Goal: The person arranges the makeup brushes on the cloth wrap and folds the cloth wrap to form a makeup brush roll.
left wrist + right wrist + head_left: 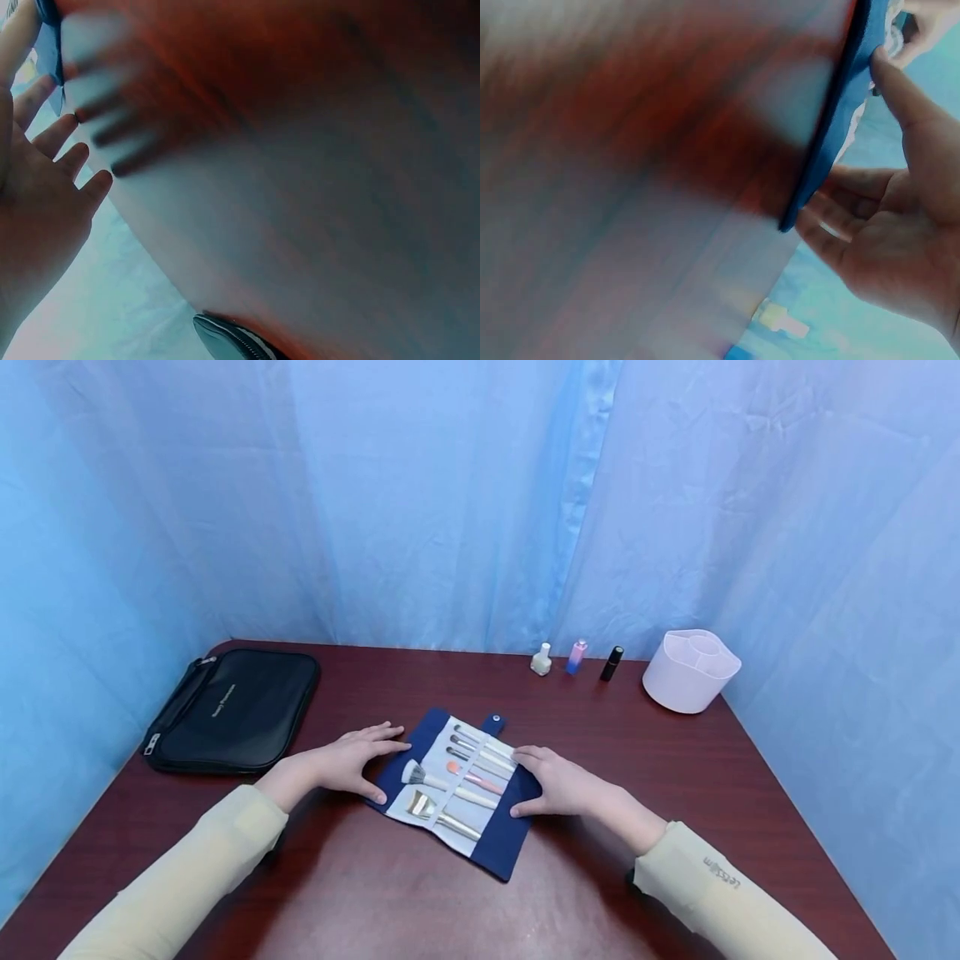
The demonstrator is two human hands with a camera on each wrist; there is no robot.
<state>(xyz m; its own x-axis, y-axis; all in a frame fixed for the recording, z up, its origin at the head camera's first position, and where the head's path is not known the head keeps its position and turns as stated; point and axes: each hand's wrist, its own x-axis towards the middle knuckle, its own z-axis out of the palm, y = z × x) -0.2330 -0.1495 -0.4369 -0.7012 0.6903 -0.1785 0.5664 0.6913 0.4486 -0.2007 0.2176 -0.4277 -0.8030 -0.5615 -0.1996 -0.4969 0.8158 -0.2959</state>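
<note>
A navy brush roll (504, 839) lies unrolled on the table, its pale lining (442, 839) facing up. Several makeup brushes sit under a band across it, among them a wide flat brush (422, 806), a white-tipped fluffy brush (414, 772) and a pink-handled one (480, 779). At the roll's left edge rests my left hand (348, 764), thumb and fingers spread against the navy border. My right hand (558, 785) touches the right border with its thumb and fingertips; the right wrist view shows these against the navy edge (832, 127).
A black zipped case (236, 710) lies at the back left. Along the back edge stand a white nail polish bottle (541, 660), a pink-and-blue bottle (576, 657) and a black tube (611, 664). A white divided holder (686, 675) stands at the back right, near the curtain (450, 510).
</note>
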